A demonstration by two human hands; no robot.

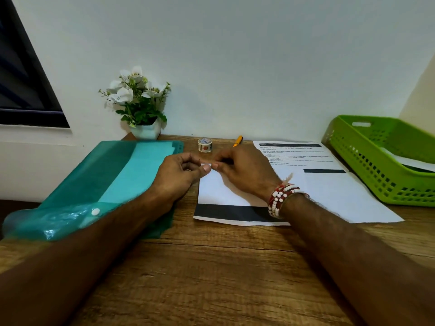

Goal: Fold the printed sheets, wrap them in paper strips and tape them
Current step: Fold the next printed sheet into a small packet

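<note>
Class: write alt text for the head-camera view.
Left hand and right hand pinch a small white piece above a folded printed sheet on a wooden desk; tape roll behind.

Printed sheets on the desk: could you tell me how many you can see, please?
2. One folded sheet with a black band lies under the hands; one flat printed sheet lies right of it. White paper in the green basket may be more.
</note>
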